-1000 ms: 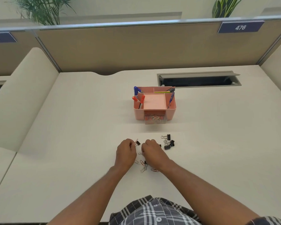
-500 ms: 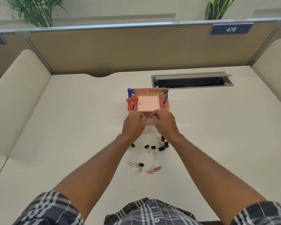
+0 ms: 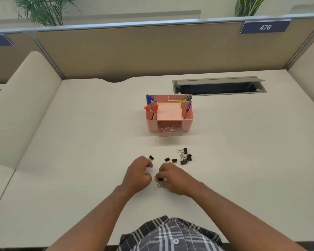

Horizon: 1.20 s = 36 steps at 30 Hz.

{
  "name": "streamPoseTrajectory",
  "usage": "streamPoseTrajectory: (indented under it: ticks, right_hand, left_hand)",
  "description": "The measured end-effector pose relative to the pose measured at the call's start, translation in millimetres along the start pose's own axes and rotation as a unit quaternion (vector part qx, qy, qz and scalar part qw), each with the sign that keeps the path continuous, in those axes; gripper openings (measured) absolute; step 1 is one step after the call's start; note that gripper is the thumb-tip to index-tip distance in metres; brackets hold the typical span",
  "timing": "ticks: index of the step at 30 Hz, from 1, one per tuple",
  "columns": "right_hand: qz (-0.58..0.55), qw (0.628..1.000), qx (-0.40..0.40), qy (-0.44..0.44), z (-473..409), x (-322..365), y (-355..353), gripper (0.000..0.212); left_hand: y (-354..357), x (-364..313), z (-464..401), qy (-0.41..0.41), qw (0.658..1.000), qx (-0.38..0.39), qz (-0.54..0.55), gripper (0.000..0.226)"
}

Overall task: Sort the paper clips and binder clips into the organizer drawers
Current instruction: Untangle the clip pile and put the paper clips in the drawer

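- Both hands are back from the organizer [image 3: 169, 119] to the loose pile near the desk's [image 3: 80, 160] front edge.
- Left hand [image 3: 138, 175] curled, contents impossible to tell; right hand [image 3: 172, 178] pinching at a black binder clip [image 3: 160, 179] beside silver paper clips [image 3: 157, 186].
- Picking step under way; next, a clean lift, then carry to the open clear drawer [image 3: 169, 130], already holding paper clips.
- More binder clips [image 3: 184, 156] wait toward the organizer.
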State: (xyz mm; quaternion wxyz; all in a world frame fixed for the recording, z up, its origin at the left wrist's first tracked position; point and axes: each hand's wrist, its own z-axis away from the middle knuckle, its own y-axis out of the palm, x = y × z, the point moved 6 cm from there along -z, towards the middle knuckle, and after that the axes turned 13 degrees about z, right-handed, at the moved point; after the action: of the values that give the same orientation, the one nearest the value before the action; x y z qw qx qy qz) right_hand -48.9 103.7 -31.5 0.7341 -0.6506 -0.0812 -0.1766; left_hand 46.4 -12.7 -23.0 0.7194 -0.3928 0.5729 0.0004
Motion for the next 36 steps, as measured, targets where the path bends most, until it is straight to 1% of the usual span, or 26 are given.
streamPoseTrajectory:
  ticks: [1,3,6,9,11,13,17,19,22,25,27,29,31,33,34,36]
  right_hand:
    - [0.014,1.000,-0.005,0.001,-0.1,-0.4,6.5,0.020]
    - [0.041,0.998,-0.030,0.032,-2.9,-8.3,10.1,0.016]
    - [0.074,0.991,-0.067,0.093,-7.1,-24.0,4.2,0.014]
    - [0.084,0.984,-0.096,0.127,-6.1,-33.5,-3.6,0.013]
    - [0.068,0.979,-0.122,0.146,-1.1,-37.5,-10.1,0.014]
    - [0.050,0.980,-0.138,0.134,1.8,-32.6,-14.8,0.015]
    - [0.028,0.994,-0.072,0.072,-0.5,-5.7,-4.0,0.020]
    - [0.029,0.996,-0.059,0.059,-2.4,4.7,5.9,0.022]
    - [0.041,0.994,-0.072,0.071,-2.5,10.5,15.5,0.018]
    - [0.069,0.990,-0.088,0.085,-0.6,11.4,15.7,0.016]
    - [0.071,0.990,-0.078,0.096,-0.8,8.8,14.1,0.013]
    - [0.062,0.991,-0.060,0.106,-2.0,4.1,11.9,0.009]
    - [0.048,0.992,-0.044,0.111,-2.8,0.9,9.3,0.011]
    - [0.035,0.992,-0.031,0.121,-2.5,-1.7,6.9,0.012]
    - [0.030,0.991,-0.026,0.130,-2.3,-3.4,5.3,0.012]
    - [0.004,0.987,-0.026,0.155,-1.5,-8.4,0.8,0.012]
  left_hand:
    - [2.9,4.6,8.3,0.008,1.000,0.010,-0.016,0.038]
    - [9.1,7.9,19.9,0.034,0.998,0.023,-0.047,0.037]
    - [16.8,6.8,24.5,0.068,0.995,0.021,-0.075,0.024]
    - [21.9,2.9,20.7,0.069,0.993,0.010,-0.091,0.016]
    - [26.0,-1.2,16.8,0.063,0.993,0.007,-0.098,0.014]
    - [29.3,-3.0,12.7,0.058,0.993,0.003,-0.103,0.013]
    - [33.1,-1.0,4.3,0.038,0.992,0.012,-0.117,0.010]
    - [31.0,1.3,0.4,0.015,0.992,0.008,-0.121,0.008]
    - [25.4,5.3,-3.7,-0.011,0.991,-0.010,-0.131,0.011]
    - [24.3,9.3,-2.2,-0.003,0.988,-0.016,-0.153,0.011]
    - [25.0,11.3,0.7,0.007,0.984,-0.017,-0.179,0.009]
    - [27.9,11.8,2.1,0.020,0.979,-0.004,-0.202,0.016]
    - [29.0,11.6,2.5,0.025,0.977,0.003,-0.212,0.020]
    - [27.2,10.0,1.4,0.007,0.980,0.010,-0.199,0.014]
    - [24.4,10.1,-0.6,-0.008,0.983,0.001,-0.184,0.009]
    - [17.0,11.4,-3.7,-0.054,0.989,-0.027,-0.136,0.014]
